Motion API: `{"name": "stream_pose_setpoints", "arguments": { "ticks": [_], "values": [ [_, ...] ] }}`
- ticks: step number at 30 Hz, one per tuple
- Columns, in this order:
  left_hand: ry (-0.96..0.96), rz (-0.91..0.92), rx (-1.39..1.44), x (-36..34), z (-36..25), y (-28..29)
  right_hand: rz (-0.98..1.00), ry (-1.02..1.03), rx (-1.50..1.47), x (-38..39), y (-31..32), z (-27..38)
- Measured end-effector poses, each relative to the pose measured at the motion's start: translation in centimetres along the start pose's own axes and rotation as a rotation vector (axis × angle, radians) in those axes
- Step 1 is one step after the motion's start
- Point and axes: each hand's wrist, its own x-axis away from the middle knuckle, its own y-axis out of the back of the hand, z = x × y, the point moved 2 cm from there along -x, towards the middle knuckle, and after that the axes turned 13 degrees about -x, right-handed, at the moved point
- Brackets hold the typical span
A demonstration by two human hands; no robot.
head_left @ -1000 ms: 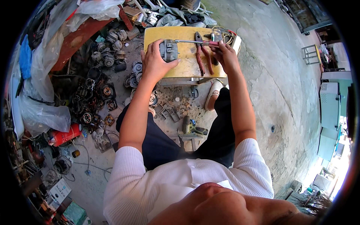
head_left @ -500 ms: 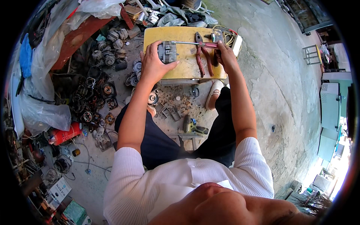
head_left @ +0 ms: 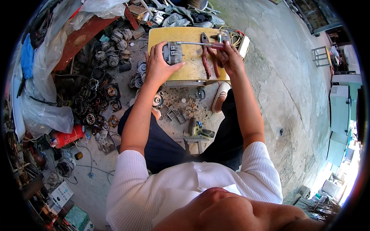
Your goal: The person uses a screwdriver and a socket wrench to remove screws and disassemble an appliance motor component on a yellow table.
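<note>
My left hand point(head_left: 156, 65) grips a grey metal motor housing point(head_left: 173, 52) at the left of the yellow worktop point(head_left: 162, 34), thumb on its near side and fingers round its far side. My right hand point(head_left: 231, 57) holds the red handle of a screwdriver point(head_left: 215, 46); its long shaft points left, with the tip at the housing's upper right part. Red-handled pliers point(head_left: 206, 59) lie under the screwdriver, between my hands. A few small tools and coiled cable point(head_left: 236, 37) sit at the worktop's right end, beside a white strip-like block point(head_left: 243, 47).
A green cordless drill point(head_left: 198, 129) lies on the floor between my legs. Heaps of metal motor parts point(head_left: 94, 104) and plastic sheeting point(head_left: 46, 115) fill the left. A red container point(head_left: 67, 136) lies among them. A stool point(head_left: 320, 56) and pale cabinets point(head_left: 339, 107) stand at the right.
My right hand has shifted slightly and its fingers have adjusted on the screwdriver handle. My left hand stays on the housing, which has barely moved.
</note>
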Motion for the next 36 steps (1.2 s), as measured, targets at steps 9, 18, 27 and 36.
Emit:
{"name": "stream_pose_setpoints", "arguments": {
  "ticks": [9, 18, 27, 36],
  "values": [
    [0.015, 0.044, 0.012, -0.1, 0.0, 0.0, 0.030, 0.012, -0.217, 0.0, 0.0, -1.1],
    [-0.013, 0.018, -0.002, -0.2, -0.2, 0.3, 0.022, 0.038, -0.149, 0.9, -1.0, -1.0],
    [-0.014, 0.011, -0.006, -0.2, -0.1, 0.4, 0.011, 0.068, -0.164, 1.8, -2.0, -1.2],
    [0.002, 0.026, 0.004, -0.1, -0.1, 0.3, 0.022, 0.131, -0.099, 2.3, -2.6, -1.3]
  ]
}}
